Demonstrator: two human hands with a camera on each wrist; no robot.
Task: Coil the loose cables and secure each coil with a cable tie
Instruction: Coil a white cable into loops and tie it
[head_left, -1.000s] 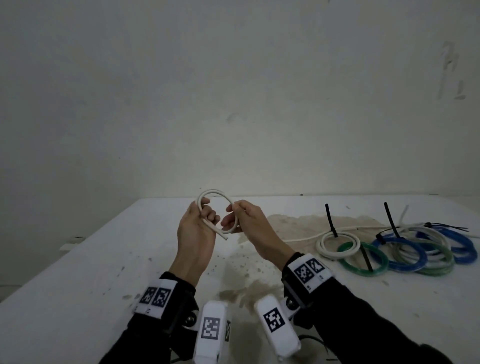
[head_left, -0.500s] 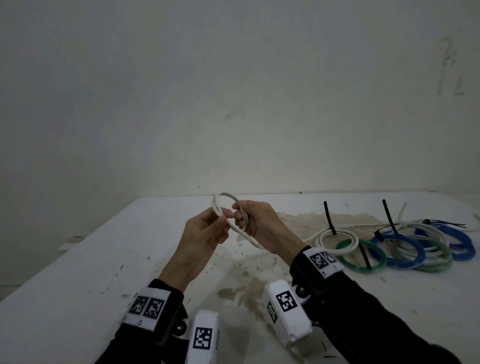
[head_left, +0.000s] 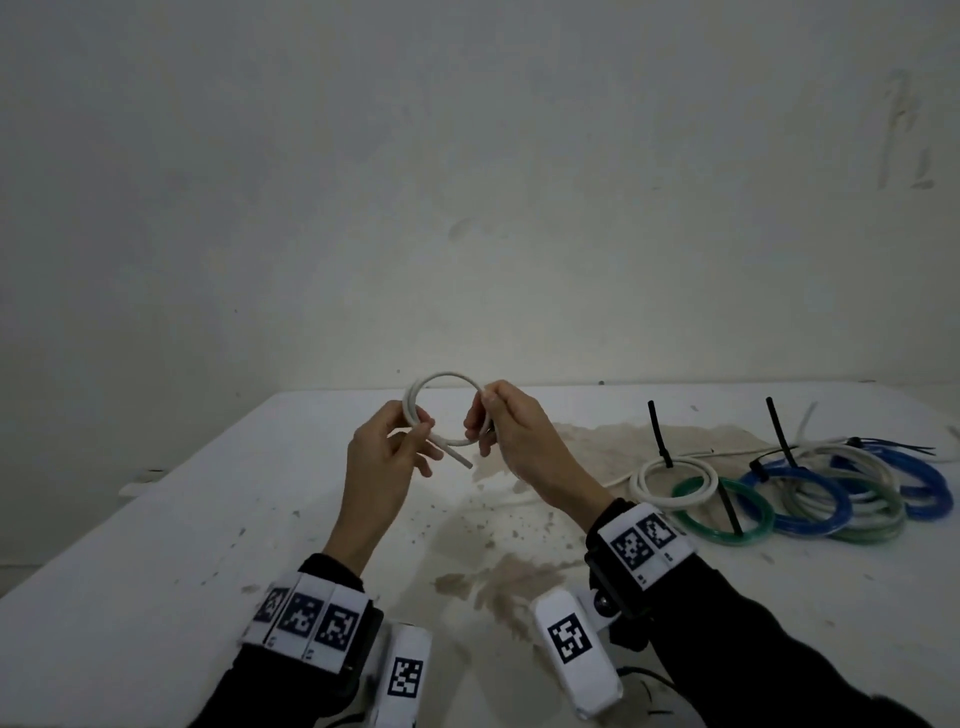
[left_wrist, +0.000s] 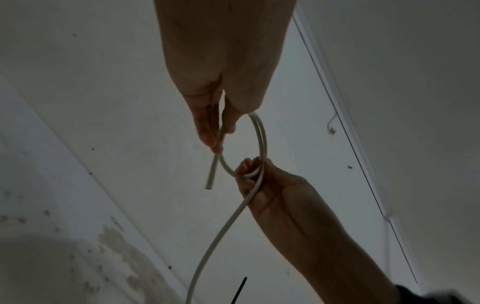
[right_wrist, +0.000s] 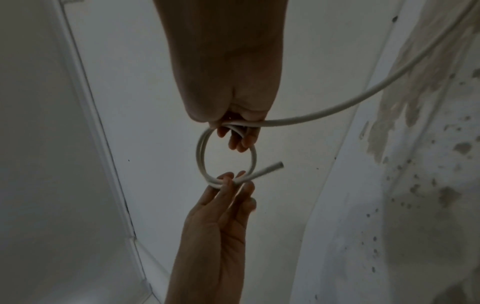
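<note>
White cable, held above the table: left hand pinches the crossing, right hand grips the opposite side. The loop now carries a second turn; coiling is progressing.

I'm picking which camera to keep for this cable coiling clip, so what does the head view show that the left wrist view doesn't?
Only the head view shows the finished coils lying on the table to the right, white, green and blue, with black cable ties sticking up, and the marker bands on both wrists.

Only the left wrist view shows the white cable's loose length running down out of the right hand and off the frame's bottom edge.

Both show the left hand pinching the loop near its free end, and the right hand gripping the opposite side.
</note>
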